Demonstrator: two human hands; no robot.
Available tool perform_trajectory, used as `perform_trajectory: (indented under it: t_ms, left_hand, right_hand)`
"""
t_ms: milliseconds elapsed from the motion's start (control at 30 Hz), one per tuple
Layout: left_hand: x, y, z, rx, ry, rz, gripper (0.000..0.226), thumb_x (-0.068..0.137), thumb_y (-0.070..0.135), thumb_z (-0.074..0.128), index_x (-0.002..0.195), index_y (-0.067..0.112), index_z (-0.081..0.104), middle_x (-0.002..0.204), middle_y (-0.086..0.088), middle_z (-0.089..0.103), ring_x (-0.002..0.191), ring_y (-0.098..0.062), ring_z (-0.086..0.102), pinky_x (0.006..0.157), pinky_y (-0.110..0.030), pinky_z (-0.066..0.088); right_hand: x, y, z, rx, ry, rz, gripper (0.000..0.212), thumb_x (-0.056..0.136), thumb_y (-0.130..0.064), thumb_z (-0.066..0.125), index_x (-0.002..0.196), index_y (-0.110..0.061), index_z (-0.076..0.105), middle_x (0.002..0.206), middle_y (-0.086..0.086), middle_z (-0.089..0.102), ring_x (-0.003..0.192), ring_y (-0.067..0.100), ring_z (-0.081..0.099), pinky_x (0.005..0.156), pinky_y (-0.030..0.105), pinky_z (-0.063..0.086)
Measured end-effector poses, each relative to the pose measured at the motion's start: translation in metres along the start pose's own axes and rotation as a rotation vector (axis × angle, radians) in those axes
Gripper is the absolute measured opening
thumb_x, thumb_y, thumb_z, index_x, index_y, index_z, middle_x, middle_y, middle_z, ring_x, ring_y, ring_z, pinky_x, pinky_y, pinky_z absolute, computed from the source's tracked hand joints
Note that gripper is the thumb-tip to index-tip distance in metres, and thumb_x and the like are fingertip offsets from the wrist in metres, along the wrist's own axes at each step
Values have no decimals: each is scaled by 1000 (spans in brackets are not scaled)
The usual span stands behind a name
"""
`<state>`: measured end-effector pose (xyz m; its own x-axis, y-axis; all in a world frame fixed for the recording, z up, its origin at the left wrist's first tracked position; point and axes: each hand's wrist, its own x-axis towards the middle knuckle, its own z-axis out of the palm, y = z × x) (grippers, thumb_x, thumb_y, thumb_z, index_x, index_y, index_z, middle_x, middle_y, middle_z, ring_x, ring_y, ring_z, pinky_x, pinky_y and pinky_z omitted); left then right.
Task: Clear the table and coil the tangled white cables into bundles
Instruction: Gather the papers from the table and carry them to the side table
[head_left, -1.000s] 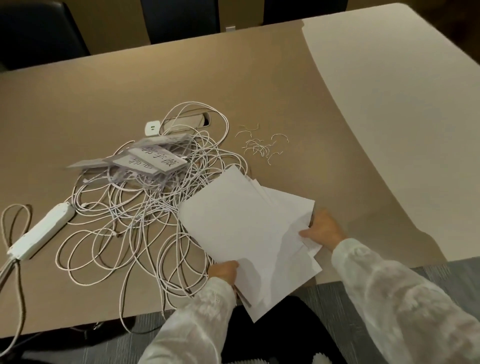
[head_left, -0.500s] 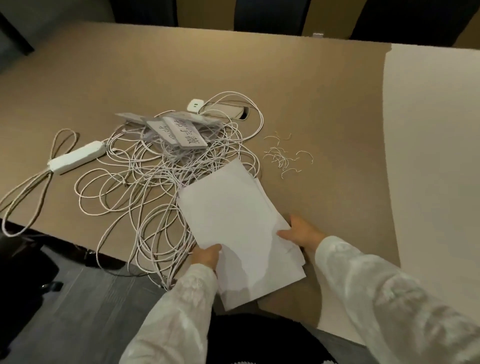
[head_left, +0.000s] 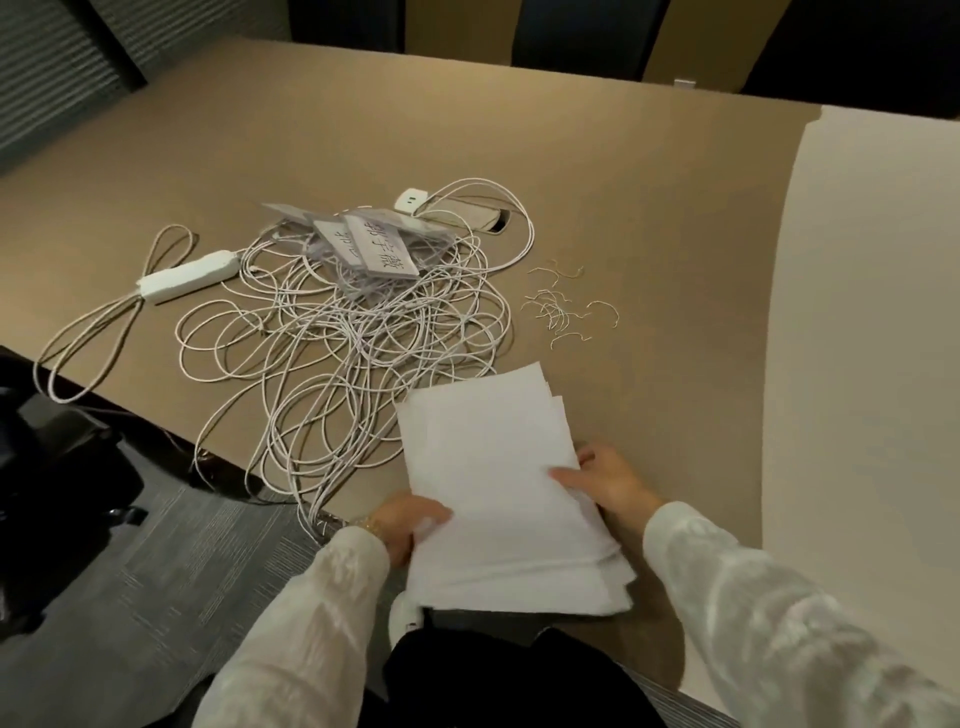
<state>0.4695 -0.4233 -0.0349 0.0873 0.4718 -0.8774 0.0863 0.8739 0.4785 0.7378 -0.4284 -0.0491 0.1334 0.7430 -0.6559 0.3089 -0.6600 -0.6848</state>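
A stack of white paper sheets (head_left: 498, 483) sits at the near edge of the brown table (head_left: 649, 208), partly overhanging it. My left hand (head_left: 408, 522) grips the stack's left edge. My right hand (head_left: 602, 480) holds its right edge, fingers lying on top. A tangle of white cables (head_left: 353, 332) spreads over the table left of the paper, and some loops hang over the near edge. Several name cards in clear sleeves (head_left: 371, 244) lie on top of the tangle.
A white power strip (head_left: 189, 275) with a looped cord lies at the left. A small white charger (head_left: 410, 199) and a table cable port (head_left: 478, 218) are behind the tangle. Several short twist ties (head_left: 563, 306) are scattered to the right. Dark chairs stand beyond the far edge.
Both hands have pulled the paper stack toward the near edge and off the cables, squaring the sheets. The view has swung to the left.
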Motion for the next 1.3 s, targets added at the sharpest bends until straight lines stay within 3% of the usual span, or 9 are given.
perform_trajectory:
  t_ms: [167, 267, 433, 600, 700, 800, 900, 1100, 1300]
  left_hand:
    - [-16, -13, 16, -20, -96, -26, 38, 67, 11, 76, 104, 4, 68, 102, -18, 71, 87, -32, 68, 80, -39, 56]
    - [-22, -16, 20, -160, -142, 41, 29, 81, 18, 71, 107, 5, 69, 105, -18, 71, 88, -30, 70, 76, -35, 56]
    - [-41, 5, 49, -72, 138, 241, 29, 83, 7, 70, 110, 0, 63, 90, -12, 68, 73, -24, 64, 62, -29, 52]
    - [-84, 46, 61, -51, 385, 785, 9, 90, 2, 63, 96, 0, 58, 83, -6, 63, 75, -21, 62, 57, -16, 49]
    - [-95, 57, 62, -155, 374, 928, 22, 87, -4, 63, 107, 5, 60, 92, -5, 67, 83, -18, 65, 61, -13, 51]
    - [-95, 50, 61, -183, 349, 911, 31, 82, -12, 63, 97, 15, 61, 90, -1, 67, 83, -15, 65, 60, -14, 52]
    - [-89, 41, 54, -210, 345, 823, 39, 81, -13, 62, 109, 12, 55, 93, -1, 66, 87, -18, 65, 57, -13, 51]
    - [-90, 52, 50, -223, 396, 854, 29, 81, -16, 56, 93, 11, 61, 79, -4, 62, 69, -17, 60, 49, -15, 48]
    - [-77, 40, 53, -177, 368, 766, 35, 79, -18, 53, 101, 7, 63, 87, -8, 65, 75, -16, 61, 53, -13, 51]
  right_hand:
    - [-4, 3, -12, 86, -163, 58, 13, 78, -2, 74, 87, -6, 67, 89, 11, 71, 72, 17, 67, 65, 25, 55]
    - [-13, 9, -14, 98, -254, 97, 39, 78, -1, 71, 115, -7, 60, 112, 9, 67, 95, 23, 65, 82, 34, 55]
    - [-42, -17, 1, 136, 34, -171, 28, 84, 7, 54, 104, -12, 49, 104, 13, 61, 84, 23, 59, 75, 40, 51]
    - [-77, -74, 7, 442, 342, -594, 30, 90, 2, 54, 110, -20, 56, 97, -15, 64, 84, -9, 62, 74, 10, 50]
    - [-88, -90, 16, 473, 354, -707, 33, 87, 5, 57, 99, -26, 58, 92, -5, 66, 84, 4, 64, 75, 22, 51]
    - [-84, -85, 26, 475, 322, -695, 40, 80, 7, 58, 99, -27, 53, 96, 0, 63, 89, 1, 63, 79, 23, 50]
    - [-75, -80, 28, 495, 334, -581, 39, 81, 8, 62, 104, -22, 56, 104, 7, 66, 99, 24, 64, 81, 34, 53]
    - [-72, -90, 28, 454, 346, -531, 16, 83, 9, 55, 92, -1, 63, 80, 17, 64, 72, 19, 56, 60, 22, 45]
    - [-64, -77, 32, 391, 296, -412, 27, 83, 6, 54, 101, -12, 62, 88, 7, 65, 86, 26, 61, 70, 32, 51]
